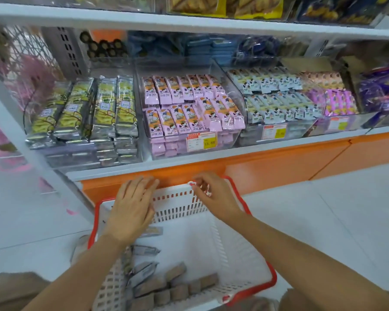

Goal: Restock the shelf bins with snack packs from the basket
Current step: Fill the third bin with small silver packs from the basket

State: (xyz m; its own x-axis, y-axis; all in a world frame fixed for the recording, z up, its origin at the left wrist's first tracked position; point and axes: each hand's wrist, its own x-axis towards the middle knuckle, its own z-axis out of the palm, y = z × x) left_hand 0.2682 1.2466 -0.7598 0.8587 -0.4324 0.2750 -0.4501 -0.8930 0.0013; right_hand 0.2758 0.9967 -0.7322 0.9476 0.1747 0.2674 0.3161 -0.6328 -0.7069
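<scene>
A white basket [240, 250] with a red rim stands on the floor below the shelf. Brown snack packs [177, 286] and silvery packs [143, 271] lie at its near end. One more pack [154, 231] shows just beneath my left wrist. My left hand [133, 207] lies flat with straight fingers over the basket's far left rim. My right hand [211, 194] is at the far rim, fingers curled around its edge. On the shelf above, clear bins hold green-silver packs [83, 108], pink packs [184, 104] and pale blue packs [276, 95].
The shelf's orange base [279, 167] runs just behind the basket. Purple packs [339, 102] fill a bin further right. A higher shelf [189, 23] carries yellow bags. Price tags [201, 141] hang on the bin fronts. White floor tiles [346, 209] lie to the right.
</scene>
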